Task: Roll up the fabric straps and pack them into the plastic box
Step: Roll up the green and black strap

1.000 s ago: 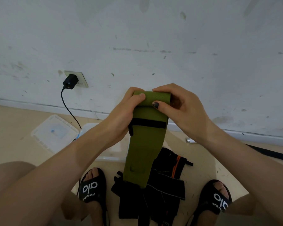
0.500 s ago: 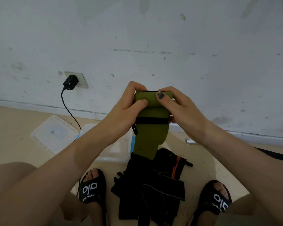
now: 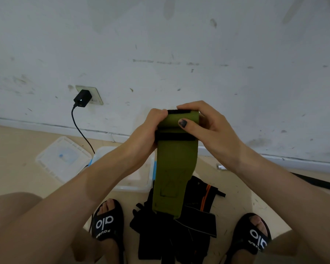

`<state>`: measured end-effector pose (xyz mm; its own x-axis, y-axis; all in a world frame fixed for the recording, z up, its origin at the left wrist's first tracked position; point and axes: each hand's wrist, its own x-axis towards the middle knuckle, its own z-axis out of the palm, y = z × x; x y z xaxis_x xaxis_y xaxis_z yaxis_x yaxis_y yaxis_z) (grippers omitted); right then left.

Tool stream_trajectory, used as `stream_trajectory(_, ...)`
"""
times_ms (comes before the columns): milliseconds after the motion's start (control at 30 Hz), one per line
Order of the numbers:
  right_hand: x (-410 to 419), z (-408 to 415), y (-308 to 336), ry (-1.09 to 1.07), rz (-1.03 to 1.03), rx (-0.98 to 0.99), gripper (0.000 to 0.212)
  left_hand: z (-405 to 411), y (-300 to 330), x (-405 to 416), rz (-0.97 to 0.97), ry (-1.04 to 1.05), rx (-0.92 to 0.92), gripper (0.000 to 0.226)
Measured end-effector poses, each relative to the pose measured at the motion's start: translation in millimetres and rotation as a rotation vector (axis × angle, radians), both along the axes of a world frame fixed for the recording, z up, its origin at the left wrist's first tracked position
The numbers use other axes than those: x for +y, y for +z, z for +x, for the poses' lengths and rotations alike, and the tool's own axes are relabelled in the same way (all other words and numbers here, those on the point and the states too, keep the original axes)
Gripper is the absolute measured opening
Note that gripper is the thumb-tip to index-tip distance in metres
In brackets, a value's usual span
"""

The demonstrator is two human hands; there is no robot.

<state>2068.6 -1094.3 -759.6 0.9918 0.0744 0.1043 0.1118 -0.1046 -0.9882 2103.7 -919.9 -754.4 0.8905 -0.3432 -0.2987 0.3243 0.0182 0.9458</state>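
An olive green fabric strap [image 3: 174,168] with a black band across it is held up in front of me. Its top end is rolled into a tight roll. My left hand [image 3: 150,128] grips the roll's left end and my right hand [image 3: 204,124] grips its right end, thumb pressed on the front. The loose tail hangs down towards the floor. Below it lies a pile of black straps [image 3: 179,231], one with orange stripes. The clear plastic box [image 3: 133,184] stands on the floor behind my left forearm, partly hidden.
The box's clear lid [image 3: 62,159] lies on the floor to the left. A black charger [image 3: 82,98] sits in a wall socket, its cable running down to the floor. My feet in black sandals [image 3: 107,223] flank the pile. A white wall rises close ahead.
The hanging tail, short half a second ago, now hangs longer again. Both hands shifted slightly right and my fingers regripped the roll.
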Motion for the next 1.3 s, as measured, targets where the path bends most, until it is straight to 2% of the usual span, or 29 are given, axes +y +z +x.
stream_trajectory(67,0.3,0.0,-0.5,0.013,-0.013,-0.009,0.024,-0.1,1.3,0.8,-0.010,0.027,-0.014,0.036)
stream_trajectory(167,0.7,0.1,-0.8,0.023,-0.012,0.036,0.025,-2.5,1.6,-0.3,0.060,0.021,-0.067,0.039)
stream_trajectory(267,2.3,-1.2,-1.2,0.015,-0.038,0.080,0.025,-7.4,1.2,-1.3,0.213,0.001,-0.219,0.024)
stream_trajectory(500,10.7,-2.8,-2.4,0.002,0.071,0.210,0.026,-12.5,-5.5,-0.7,0.402,0.018,-0.567,0.025)
stream_trajectory(667,15.1,-5.2,-1.6,-0.052,0.016,0.058,0.022,-12.9,-5.8,-3.9,0.396,0.061,-0.540,0.032)
stream_trajectory(800,16.9,-6.7,-7.3,-0.068,0.013,-0.005,0.020,-19.2,-3.6,-8.7,0.329,0.070,-0.370,0.038)
stream_trajectory(967,18.5,-7.1,-11.7,-0.100,-0.013,-0.043,0.020,-18.5,-8.0,-8.8,0.263,0.138,-0.198,0.061)
stream_trajectory(1100,26.4,-10.2,-14.3,-0.122,-0.070,-0.079,0.021,-23.3,-13.0,-14.6,0.265,0.236,-0.303,0.041)
stream_trajectory(1300,29.6,-14.0,-15.7,-0.054,-0.062,-0.051,0.020,-20.4,-19.3,-14.7,0.304,0.297,-0.422,0.033)
